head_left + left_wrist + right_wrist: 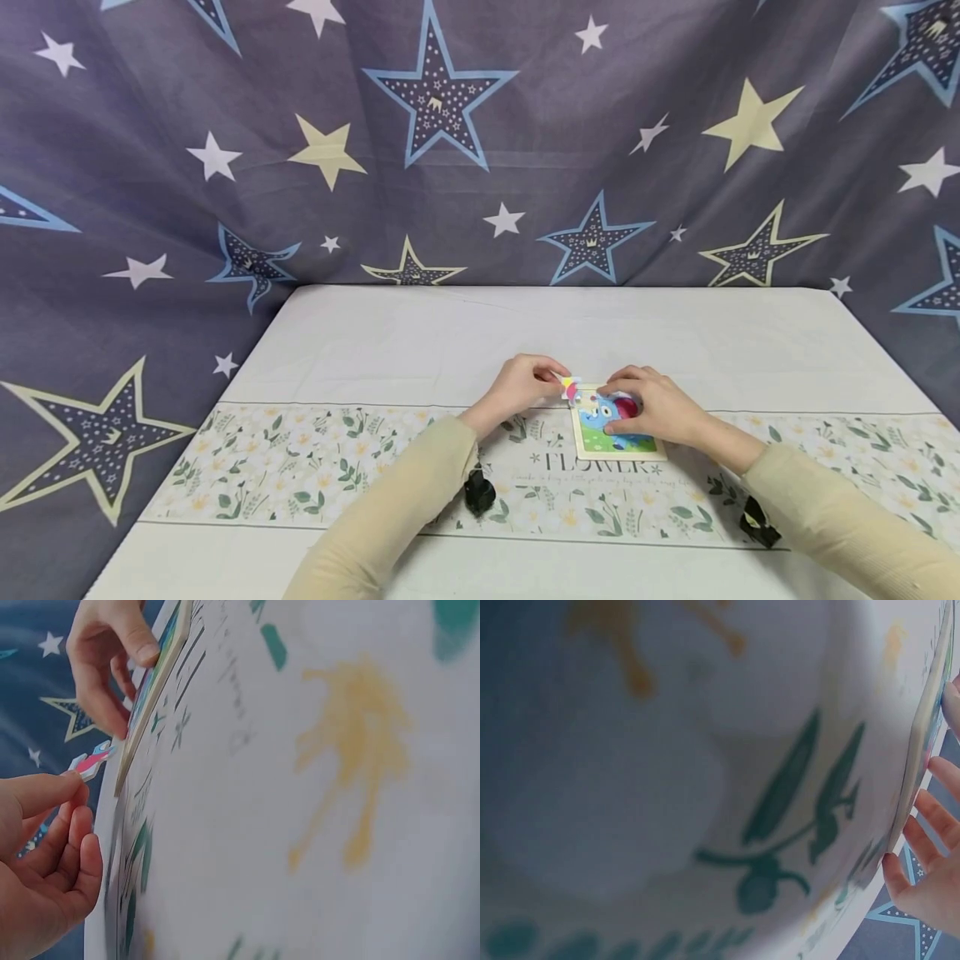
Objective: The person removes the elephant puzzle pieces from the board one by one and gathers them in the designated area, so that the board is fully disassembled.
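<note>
My left hand (521, 385) pinches a small puzzle piece (570, 388) between thumb and fingers, at the upper left corner of a picture puzzle board (622, 457). In the left wrist view the pink, white and blue piece (91, 762) sticks out past the fingertips, close to the board's edge. The board lies flat with a light border and shows a blue elephant on green, partly covered by my right hand (656, 407). That hand spans the board, its thumb and fingers spread over the picture. Fingers (922, 817) lie along the board's far side in the right wrist view.
A white tablecloth (390, 342) with a printed floral band and the word FLOWER covers the table. Behind and to the left hangs a dark curtain (465, 208) with stars. Black wrist devices (478, 492) show below both sleeves.
</note>
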`<action>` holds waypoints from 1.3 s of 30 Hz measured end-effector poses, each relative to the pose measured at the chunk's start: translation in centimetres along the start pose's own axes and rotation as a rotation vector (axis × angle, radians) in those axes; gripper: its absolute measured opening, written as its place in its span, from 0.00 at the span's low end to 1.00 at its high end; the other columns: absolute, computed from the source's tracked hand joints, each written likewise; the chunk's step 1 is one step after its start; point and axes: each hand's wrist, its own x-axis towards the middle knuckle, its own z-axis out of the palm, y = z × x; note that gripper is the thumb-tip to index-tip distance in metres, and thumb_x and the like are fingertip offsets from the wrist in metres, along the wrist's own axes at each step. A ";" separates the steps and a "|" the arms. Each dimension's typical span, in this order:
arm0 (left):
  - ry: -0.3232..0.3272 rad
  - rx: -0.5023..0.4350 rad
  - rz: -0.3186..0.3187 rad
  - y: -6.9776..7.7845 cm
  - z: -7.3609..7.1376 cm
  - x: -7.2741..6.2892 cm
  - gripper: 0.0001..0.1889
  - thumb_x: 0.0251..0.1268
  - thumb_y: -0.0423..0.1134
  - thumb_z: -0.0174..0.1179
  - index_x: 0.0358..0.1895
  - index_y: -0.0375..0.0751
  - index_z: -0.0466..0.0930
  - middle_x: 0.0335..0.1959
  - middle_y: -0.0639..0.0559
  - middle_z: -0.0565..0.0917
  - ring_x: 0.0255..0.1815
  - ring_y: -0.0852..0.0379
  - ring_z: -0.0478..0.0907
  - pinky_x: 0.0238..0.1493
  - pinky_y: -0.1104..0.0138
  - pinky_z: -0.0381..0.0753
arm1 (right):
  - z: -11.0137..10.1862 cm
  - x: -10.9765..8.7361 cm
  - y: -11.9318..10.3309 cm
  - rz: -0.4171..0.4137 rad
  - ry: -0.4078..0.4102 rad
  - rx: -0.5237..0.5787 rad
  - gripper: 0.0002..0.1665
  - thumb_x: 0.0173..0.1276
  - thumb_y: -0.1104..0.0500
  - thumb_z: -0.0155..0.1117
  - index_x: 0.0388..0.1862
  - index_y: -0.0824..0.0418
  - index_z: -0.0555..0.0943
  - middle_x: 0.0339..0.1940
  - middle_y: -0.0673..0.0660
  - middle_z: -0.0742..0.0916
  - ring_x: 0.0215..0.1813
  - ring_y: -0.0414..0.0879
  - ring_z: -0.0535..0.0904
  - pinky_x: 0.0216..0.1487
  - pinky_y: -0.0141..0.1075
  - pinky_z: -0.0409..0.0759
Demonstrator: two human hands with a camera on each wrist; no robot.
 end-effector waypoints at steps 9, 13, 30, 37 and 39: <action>0.061 0.008 -0.025 -1.1 -2.1 -0.4 0.09 0.54 0.37 0.63 0.39 0.50 0.84 0.28 0.56 0.81 0.29 0.62 0.75 0.32 0.70 0.73 | -0.1 -0.1 0.0 -0.004 -0.015 -0.007 0.33 0.47 0.41 0.71 0.51 0.54 0.80 0.51 0.55 0.78 0.54 0.55 0.71 0.53 0.56 0.65; 0.088 0.000 -0.043 -1.7 -3.1 -0.5 0.09 0.53 0.36 0.63 0.39 0.49 0.84 0.28 0.55 0.82 0.29 0.61 0.75 0.30 0.70 0.74 | -0.2 -0.1 0.0 -0.009 -0.019 -0.007 0.33 0.47 0.40 0.71 0.51 0.53 0.80 0.51 0.55 0.78 0.54 0.55 0.71 0.54 0.56 0.65; 0.157 -0.100 -0.119 -3.6 -6.9 -1.7 0.10 0.52 0.33 0.64 0.39 0.47 0.84 0.29 0.52 0.83 0.29 0.58 0.78 0.29 0.68 0.74 | -0.4 -0.1 -0.2 0.003 -0.026 0.000 0.33 0.47 0.42 0.71 0.52 0.55 0.80 0.51 0.56 0.78 0.55 0.55 0.70 0.54 0.56 0.64; 0.188 -0.076 -0.132 -4.4 -8.3 -2.2 0.11 0.52 0.33 0.64 0.40 0.45 0.84 0.30 0.51 0.84 0.30 0.59 0.79 0.30 0.68 0.74 | -0.4 -0.1 -0.2 0.008 -0.031 0.012 0.33 0.47 0.41 0.71 0.51 0.54 0.80 0.51 0.55 0.78 0.55 0.55 0.70 0.54 0.56 0.63; 0.196 -0.068 -0.131 -4.7 -8.7 -2.4 0.11 0.52 0.32 0.64 0.41 0.45 0.84 0.30 0.50 0.84 0.30 0.58 0.80 0.31 0.67 0.75 | -0.4 -0.1 -0.2 0.007 -0.030 0.013 0.33 0.47 0.41 0.71 0.51 0.54 0.80 0.51 0.55 0.78 0.54 0.55 0.70 0.54 0.56 0.64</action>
